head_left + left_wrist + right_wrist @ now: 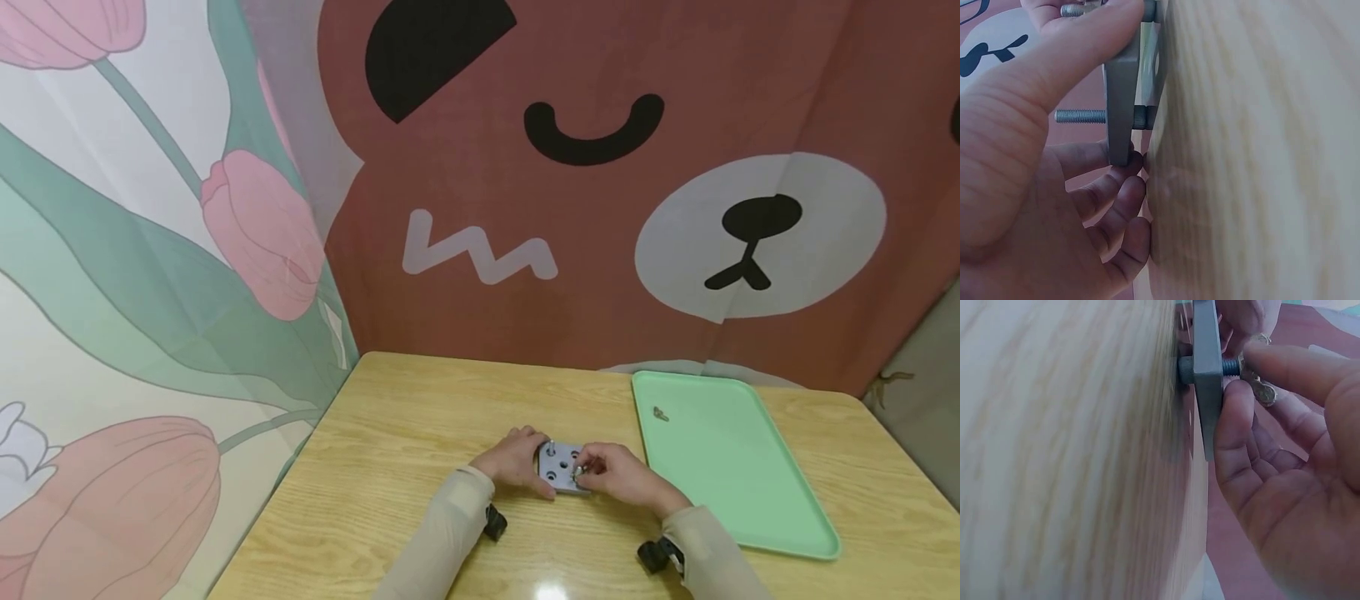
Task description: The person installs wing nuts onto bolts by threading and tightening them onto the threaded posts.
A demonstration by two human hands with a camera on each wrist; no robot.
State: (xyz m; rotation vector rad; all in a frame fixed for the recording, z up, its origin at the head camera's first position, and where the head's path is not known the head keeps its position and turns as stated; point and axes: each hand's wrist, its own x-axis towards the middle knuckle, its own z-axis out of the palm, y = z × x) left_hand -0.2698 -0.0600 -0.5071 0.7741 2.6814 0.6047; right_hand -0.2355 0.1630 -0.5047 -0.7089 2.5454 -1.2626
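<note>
A grey metal plate point(562, 481) with several holes stands just above the wooden table on bolt heads. My left hand point(513, 460) grips its left side, thumb along the near edge and fingers around the far one. From the plate a threaded bolt point(1082, 116) sticks out beside the left thumb, its knurled head on the table side. At the plate's right side, my right hand point(618, 473) pinches a brass-coloured wing nut point(1265, 394) between thumb and finger. That wing nut sits at the end of another bolt point(1230, 367).
To the right lies a light green tray point(738, 467), with a small brass-coloured piece point(660, 413) near its far left corner, probably another wing nut. The wooden table point(420, 400) ends at a printed curtain point(480, 317) behind.
</note>
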